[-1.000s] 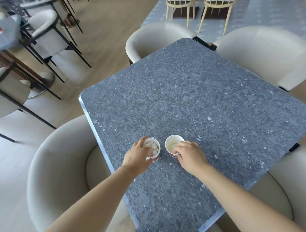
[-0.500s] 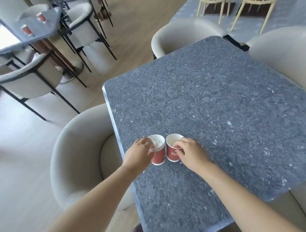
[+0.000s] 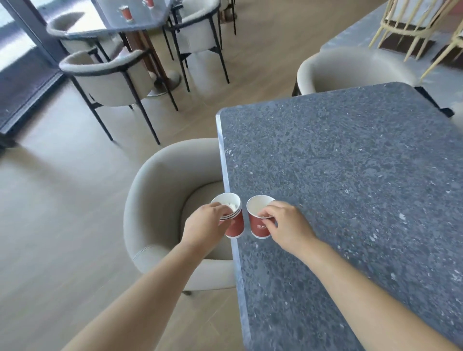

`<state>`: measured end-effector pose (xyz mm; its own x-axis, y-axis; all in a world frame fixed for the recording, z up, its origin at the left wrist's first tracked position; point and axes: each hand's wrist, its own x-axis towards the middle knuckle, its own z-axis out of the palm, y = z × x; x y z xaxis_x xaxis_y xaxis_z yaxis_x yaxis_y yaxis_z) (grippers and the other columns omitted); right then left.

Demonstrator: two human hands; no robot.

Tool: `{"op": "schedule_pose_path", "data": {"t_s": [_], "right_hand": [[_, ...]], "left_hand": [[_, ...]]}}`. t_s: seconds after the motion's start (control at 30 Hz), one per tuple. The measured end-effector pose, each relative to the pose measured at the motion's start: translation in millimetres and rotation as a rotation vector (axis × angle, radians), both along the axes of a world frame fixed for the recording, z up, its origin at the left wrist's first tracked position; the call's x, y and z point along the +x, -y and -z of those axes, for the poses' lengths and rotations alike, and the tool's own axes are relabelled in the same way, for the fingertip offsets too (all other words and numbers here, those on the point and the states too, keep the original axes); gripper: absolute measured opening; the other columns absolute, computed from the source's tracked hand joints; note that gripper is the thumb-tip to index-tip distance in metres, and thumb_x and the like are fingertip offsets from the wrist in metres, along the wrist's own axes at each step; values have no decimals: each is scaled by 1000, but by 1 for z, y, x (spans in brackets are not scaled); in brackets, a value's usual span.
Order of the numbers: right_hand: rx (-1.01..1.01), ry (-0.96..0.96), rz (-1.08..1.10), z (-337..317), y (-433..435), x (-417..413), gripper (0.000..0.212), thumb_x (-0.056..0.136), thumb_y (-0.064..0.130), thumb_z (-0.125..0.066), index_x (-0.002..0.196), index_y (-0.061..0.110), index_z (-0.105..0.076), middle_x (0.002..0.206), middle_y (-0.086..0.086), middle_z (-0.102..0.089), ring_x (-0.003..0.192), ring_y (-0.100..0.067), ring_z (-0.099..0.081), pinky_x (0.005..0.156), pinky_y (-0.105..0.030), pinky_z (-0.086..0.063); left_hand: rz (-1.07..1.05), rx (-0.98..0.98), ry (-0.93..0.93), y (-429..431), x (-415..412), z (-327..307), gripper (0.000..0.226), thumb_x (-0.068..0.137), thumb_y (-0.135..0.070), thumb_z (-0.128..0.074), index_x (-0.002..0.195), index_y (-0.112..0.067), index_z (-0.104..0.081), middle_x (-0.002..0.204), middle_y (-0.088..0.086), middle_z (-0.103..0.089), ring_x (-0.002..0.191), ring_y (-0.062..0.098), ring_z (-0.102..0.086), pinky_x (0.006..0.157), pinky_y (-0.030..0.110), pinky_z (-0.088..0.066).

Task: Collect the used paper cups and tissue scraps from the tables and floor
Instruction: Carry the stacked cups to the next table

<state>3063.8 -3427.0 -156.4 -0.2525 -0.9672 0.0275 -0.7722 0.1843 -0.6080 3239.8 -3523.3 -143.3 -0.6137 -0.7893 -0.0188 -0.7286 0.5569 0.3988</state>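
Right, your left hand (image 3: 206, 224) is clamped on the stack of red paper cups (image 3: 231, 216), fingers hooked over the near side of the rim, and you can count several nested rims under that grip. White tissue scraps (image 3: 232, 206) sit inside the top cup. The stack hangs right at the left edge of the grey stone table (image 3: 350, 188), partly out over the beige tub chair (image 3: 160, 200) tucked beneath that edge; whether its base touches the tabletop I cannot tell from here.

Your right hand (image 3: 288, 226) has the single red cup (image 3: 259, 218) pinched at the rim, thumb and fingertips over the near lip, with the cup upright and its white inside showing. It stands just inside the table edge, just beside the stack with a narrow gap between the two. There is pale lettering on its side, too small to read.

Up in the far left corner, another table (image 3: 140, 18) carries a red cup (image 3: 125, 13), and a second red cup (image 3: 149, 3) is cut off by the top of the view. Dark-legged chairs (image 3: 110, 75) ring that table on the wooden floor (image 3: 50, 213). Another beige chair (image 3: 350, 70) sits at the far side of your table.
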Motion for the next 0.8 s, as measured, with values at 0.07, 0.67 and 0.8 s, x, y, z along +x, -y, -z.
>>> {"op": "schedule_pose_path", "data": {"t_s": [0.07, 0.67, 0.8], "right_hand": [[-5, -15, -25, -5, 9, 22, 16, 84, 7, -59, 95, 12, -69, 101, -2, -66, 96, -22, -57, 82, -30, -45], [-114, 46, -369, -34, 107, 353, 17, 76, 1, -62, 85, 13, -70, 90, 0, -69, 87, -21, -60, 75, -25, -45], [-102, 56, -497, -36, 127, 420, 17, 77, 2, -62, 85, 16, -69, 89, 4, -67, 87, -17, -59, 75, -23, -44]], "left_hand": [[-17, 4, -26, 4, 21, -3, 17, 82, -28, -62, 98, -27, -67, 98, -9, -65, 89, 18, -59, 66, 30, -48], [-353, -36, -165, 30, 377, -36, 20, 82, -16, -62, 99, -26, -67, 107, -10, -62, 95, 18, -58, 69, 32, -49], [-475, -58, -157, 26, 450, -38, 20, 82, -16, -63, 100, -24, -68, 106, -8, -62, 98, 19, -56, 68, 28, -43]]}}
